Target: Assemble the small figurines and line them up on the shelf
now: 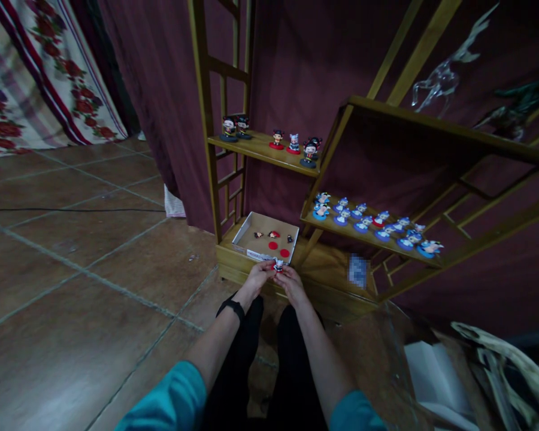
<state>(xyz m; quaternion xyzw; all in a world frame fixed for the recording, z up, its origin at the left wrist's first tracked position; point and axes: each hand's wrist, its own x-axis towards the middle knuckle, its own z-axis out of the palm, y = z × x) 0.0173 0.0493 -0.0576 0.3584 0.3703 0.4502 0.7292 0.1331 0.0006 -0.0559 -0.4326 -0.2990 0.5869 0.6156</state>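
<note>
Between my two hands is a small figurine with a white head and a red base, just in front of an open box. My left hand grips it from the left, and my right hand closes on it from the right. The shallow cardboard box sits on the bottom shelf. Inside it lie several small figurine parts, among them a red disc base, another red disc and a dark-haired figurine on its side.
A wooden display rack stands before a dark red curtain. Figurines line its upper left shelf, and blue-based ones fill the right shelf. A clear deer ornament stands higher up. White boxes lie on the floor at right.
</note>
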